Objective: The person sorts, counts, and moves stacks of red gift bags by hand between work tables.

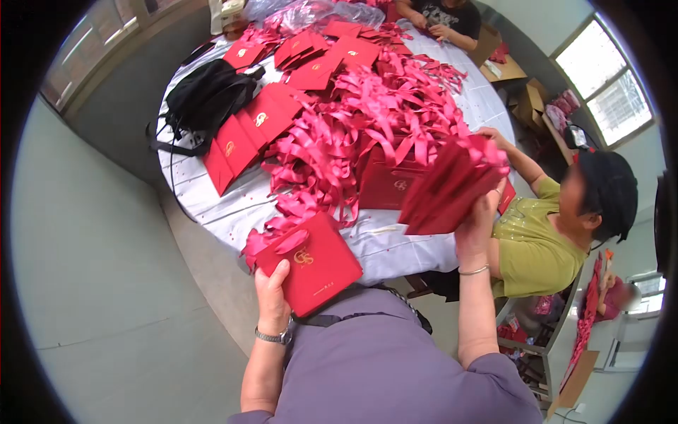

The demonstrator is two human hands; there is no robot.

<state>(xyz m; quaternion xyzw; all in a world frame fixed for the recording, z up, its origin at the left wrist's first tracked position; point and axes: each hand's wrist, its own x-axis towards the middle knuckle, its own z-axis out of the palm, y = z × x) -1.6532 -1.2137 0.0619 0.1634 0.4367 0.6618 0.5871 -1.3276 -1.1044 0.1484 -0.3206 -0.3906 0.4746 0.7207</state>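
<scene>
My left hand (273, 300) is closed on a red paper gift bag (311, 265) with a gold emblem, thumb on its front face. Pink ribbon handles hang at that bag's upper left edge. Raised at the right, my right hand (477, 225) is wrapped round a bundle of red gift bags (448, 191), slightly blurred, with pink ribbons at the top. Behind this bundle a red bag with a gold emblem (385, 185) stands on the table. A large heap of pink ribbon handles (318, 159) lies beyond my hands.
The round table (233, 219) has a pale cloth. Flat red bags (258, 116), a black backpack (210, 99) and clear plastic (311, 15) lie farther back. A person in a green shirt (540, 237) sits close on my right; another person (452, 21) works across the table.
</scene>
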